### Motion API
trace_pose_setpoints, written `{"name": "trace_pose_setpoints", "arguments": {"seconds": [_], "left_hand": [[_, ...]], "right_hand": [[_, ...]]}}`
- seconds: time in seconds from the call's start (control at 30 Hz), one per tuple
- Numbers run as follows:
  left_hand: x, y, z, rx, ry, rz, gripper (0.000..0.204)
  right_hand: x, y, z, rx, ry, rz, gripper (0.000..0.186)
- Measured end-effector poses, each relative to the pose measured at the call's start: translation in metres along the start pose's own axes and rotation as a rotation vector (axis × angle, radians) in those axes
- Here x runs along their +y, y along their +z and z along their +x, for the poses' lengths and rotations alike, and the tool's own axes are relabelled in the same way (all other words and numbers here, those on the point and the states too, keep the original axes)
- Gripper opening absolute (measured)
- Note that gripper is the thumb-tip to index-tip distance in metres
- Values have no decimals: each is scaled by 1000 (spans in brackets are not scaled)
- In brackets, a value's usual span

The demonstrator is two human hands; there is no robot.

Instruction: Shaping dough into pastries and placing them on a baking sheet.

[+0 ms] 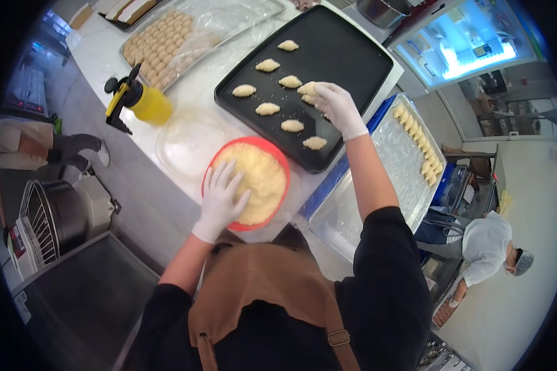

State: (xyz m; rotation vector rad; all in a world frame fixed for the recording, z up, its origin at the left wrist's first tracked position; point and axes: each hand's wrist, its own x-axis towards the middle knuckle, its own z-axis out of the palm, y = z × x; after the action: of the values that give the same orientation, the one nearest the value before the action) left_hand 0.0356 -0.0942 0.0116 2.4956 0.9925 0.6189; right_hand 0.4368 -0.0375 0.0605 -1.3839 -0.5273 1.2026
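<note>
One crumb-coated dough piece (307,88) in right hand (335,110), over black baking tray (346,59).
Right fingers pinch the piece above the tray's middle, near other coated pieces (267,109); left hand (221,195) has fingers spread on yellow crumbs (263,191) in red bowl (287,173), just off the tray's near-left edge; yellow spray bottle (150,106) left of the tray, metal tray (377,179) with shaped dough (418,141) right, dough balls (161,43) beyond-left.

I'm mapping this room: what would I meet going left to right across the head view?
Wire-guarded steel bowl, yellow spray bottle, red bowl, gloved right hand, row of shaped dough pieces.
</note>
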Motion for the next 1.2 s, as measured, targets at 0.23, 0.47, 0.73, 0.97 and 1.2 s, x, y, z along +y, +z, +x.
{"name": "trace_pose_setpoints", "arguments": {"seconds": [0.23, 0.47, 0.73, 0.97, 1.2], "left_hand": [[5, 2, -3, 39, -18, 71, 48], [10, 6, -4, 25, -9, 120, 43], [4, 6, -10, 4, 5, 56, 39], [4, 12, 0, 19, 109, 139, 39], [-1, 17, -7, 28, 112, 153, 40]], "right_hand": [[2, -46, 155, 86, 31, -81, 31], [17, -42, 191, 104, 25, -419, 37], [-9, -106, 79, 517, -467, -845, 39], [3, -301, -105, 1184, -159, -1560, 48], [82, -386, -152, 1346, -68, -1820, 55]]}}
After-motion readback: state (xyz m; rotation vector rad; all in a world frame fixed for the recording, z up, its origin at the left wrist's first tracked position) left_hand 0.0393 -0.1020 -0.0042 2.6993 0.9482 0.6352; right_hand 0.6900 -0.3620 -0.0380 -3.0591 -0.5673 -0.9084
